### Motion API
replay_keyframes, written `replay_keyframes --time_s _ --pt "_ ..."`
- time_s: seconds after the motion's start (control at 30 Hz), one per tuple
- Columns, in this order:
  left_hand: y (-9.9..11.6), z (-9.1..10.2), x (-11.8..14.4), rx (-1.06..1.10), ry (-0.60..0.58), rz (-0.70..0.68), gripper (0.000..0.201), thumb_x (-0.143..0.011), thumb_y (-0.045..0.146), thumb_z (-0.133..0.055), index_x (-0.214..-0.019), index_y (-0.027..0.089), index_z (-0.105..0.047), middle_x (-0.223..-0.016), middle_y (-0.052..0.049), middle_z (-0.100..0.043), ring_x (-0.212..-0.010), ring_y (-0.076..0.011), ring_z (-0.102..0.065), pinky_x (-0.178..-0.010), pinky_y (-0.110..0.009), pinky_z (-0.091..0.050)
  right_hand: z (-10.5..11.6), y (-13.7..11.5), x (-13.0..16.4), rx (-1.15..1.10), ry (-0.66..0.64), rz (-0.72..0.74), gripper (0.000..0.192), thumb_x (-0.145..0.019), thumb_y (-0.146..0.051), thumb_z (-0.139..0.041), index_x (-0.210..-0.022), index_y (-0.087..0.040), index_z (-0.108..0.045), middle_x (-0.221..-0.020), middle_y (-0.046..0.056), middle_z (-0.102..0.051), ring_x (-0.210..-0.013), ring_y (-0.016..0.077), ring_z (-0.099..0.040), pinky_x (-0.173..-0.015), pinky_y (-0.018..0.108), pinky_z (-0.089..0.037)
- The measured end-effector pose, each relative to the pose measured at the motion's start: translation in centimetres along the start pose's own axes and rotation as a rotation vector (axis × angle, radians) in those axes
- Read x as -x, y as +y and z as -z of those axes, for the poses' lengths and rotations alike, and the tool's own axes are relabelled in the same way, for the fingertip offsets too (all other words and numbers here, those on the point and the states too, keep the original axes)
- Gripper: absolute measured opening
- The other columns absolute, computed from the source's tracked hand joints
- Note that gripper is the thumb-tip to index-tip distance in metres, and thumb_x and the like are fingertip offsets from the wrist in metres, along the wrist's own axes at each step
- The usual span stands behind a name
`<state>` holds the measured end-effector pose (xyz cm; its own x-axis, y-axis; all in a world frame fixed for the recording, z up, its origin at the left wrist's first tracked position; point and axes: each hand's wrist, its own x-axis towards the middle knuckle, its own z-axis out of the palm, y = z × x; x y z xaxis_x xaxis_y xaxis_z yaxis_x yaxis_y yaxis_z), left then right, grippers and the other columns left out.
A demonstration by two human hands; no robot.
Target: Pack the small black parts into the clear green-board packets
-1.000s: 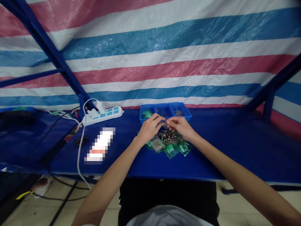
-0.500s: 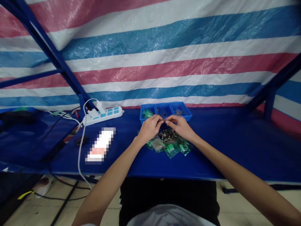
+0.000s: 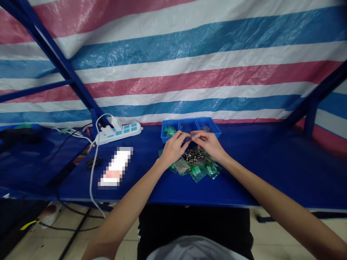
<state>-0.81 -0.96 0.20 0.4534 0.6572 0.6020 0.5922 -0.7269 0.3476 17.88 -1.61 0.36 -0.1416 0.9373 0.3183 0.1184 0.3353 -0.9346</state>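
Note:
My left hand [image 3: 173,147] and my right hand [image 3: 209,143] meet fingertip to fingertip just in front of three small blue bins [image 3: 189,127]. Between the fingers there seems to be a small clear bag, too small and blurred to make out for sure. Right below the hands lies a heap of small dark metal parts [image 3: 193,156]. Several little green-tinted plastic bags [image 3: 199,172] are spread around that heap on the blue table [image 3: 244,180].
A white power strip [image 3: 119,131] with plugs and white cables lies at the back left. A blurred white and orange object [image 3: 116,167] rests left of the bags. Blue frame bars and a striped tarp stand behind the table.
Both hands have drifted slightly up and back toward the blue bins, with the fingertips still pinched together. Nothing else on the table has moved.

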Motion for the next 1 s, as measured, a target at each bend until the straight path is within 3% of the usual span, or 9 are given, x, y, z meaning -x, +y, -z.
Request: replay_keyframes --time_s 0.07,0.23,0.4,0.53,0.63,0.77,0.9,1.0 --pt "-0.1 0.0 -0.1 -0.010 0.025 0.007 0.018 -0.100 0.029 -0.052 -0.110 0.020 -0.063 -0.105 -0.006 -0.062 -0.080 -0.0149 -0.064 -0.072 -0.029 -0.053 0.0 -0.1 0.0 -0.007 0.007 0.004 0.027 -0.079 -0.047 -0.071 -0.077 -0.020 -0.072 -0.121 0.010 -0.068 -0.095 0.0257 -0.066 -0.052 0.027 -0.051" --pt "-0.2 -0.1 -0.1 -0.046 0.018 0.050 0.022 -0.101 0.029 -0.050 -0.105 0.018 -0.068 -0.095 -0.005 -0.065 -0.085 -0.0179 -0.065 -0.071 -0.029 -0.051 0.1 -0.1 -0.1 0.007 0.004 -0.007 0.028 -0.080 -0.046 -0.071 -0.091 -0.021 -0.074 -0.092 0.007 -0.073 -0.079 0.0221 -0.066 -0.054 0.030 -0.053" --pt "0.1 0.0 -0.1 -0.107 -0.054 0.092 0.030 -0.103 0.031 -0.042 -0.095 0.018 -0.068 -0.089 -0.005 -0.065 -0.078 -0.0183 -0.064 -0.065 -0.028 -0.048 0.5 0.0 -0.3 0.120 -0.009 -0.009 0.024 -0.079 -0.043 -0.070 -0.084 -0.020 -0.073 -0.081 0.006 -0.072 -0.076 0.0231 -0.067 -0.053 0.030 -0.054" --pt "-0.1 0.3 -0.2 -0.094 -0.037 0.109 0.024 -0.102 0.031 -0.044 -0.107 0.019 -0.064 -0.089 -0.004 -0.067 -0.076 -0.0180 -0.064 -0.065 -0.028 -0.048 1.6 -0.7 -0.7 0.155 0.054 0.003 0.026 -0.080 -0.044 -0.068 -0.081 -0.019 -0.075 -0.073 0.006 -0.072 -0.070 0.0230 -0.068 -0.052 0.030 -0.051" --pt "-0.4 0.8 -0.4 -0.088 0.002 0.128 0.023 -0.101 0.029 -0.046 -0.113 0.019 -0.062 -0.090 -0.004 -0.068 -0.072 -0.0166 -0.063 -0.063 -0.027 -0.048 3.1 -1.4 -1.1 0.181 0.207 0.065 0.029 -0.083 -0.044 -0.065 -0.089 -0.017 -0.076 -0.080 0.008 -0.075 -0.073 0.0240 -0.069 -0.056 0.031 -0.051" --pt "-0.7 1.4 -0.5 -0.125 0.020 0.146 0.021 -0.099 0.024 -0.047 -0.110 0.021 -0.064 -0.096 -0.004 -0.069 -0.074 -0.0167 -0.064 -0.060 -0.026 -0.047 5.4 -0.6 -2.0 0.375 0.342 0.160 0.028 -0.086 -0.037 -0.059 -0.098 -0.018 -0.076 -0.094 0.009 -0.076 -0.085 0.0266 -0.069 -0.076 0.039 -0.054" --pt "-1.0 1.7 -0.6 -0.169 -0.008 0.158 0.023 -0.098 0.023 -0.046 -0.113 0.021 -0.064 -0.100 -0.005 -0.069 -0.074 -0.0175 -0.064 -0.058 -0.027 -0.046 6.4 0.5 -2.3 0.760 0.351 0.166 0.027 -0.083 -0.026 -0.059 -0.102 -0.016 -0.075 -0.107 0.015 -0.072 -0.100 0.0326 -0.064 -0.092 0.048 -0.049" --pt "-1.2 1.8 -0.6 -0.168 -0.068 0.132 0.023 -0.099 0.022 -0.046 -0.114 0.021 -0.064 -0.100 -0.005 -0.069 -0.074 -0.0176 -0.065 -0.058 -0.027 -0.046 5.8 0.1 -2.0 0.813 0.239 0.216 0.025 -0.086 -0.024 -0.055 -0.102 -0.017 -0.074 -0.100 0.013 -0.073 -0.092 0.0291 -0.066 -0.087 0.043 -0.050"
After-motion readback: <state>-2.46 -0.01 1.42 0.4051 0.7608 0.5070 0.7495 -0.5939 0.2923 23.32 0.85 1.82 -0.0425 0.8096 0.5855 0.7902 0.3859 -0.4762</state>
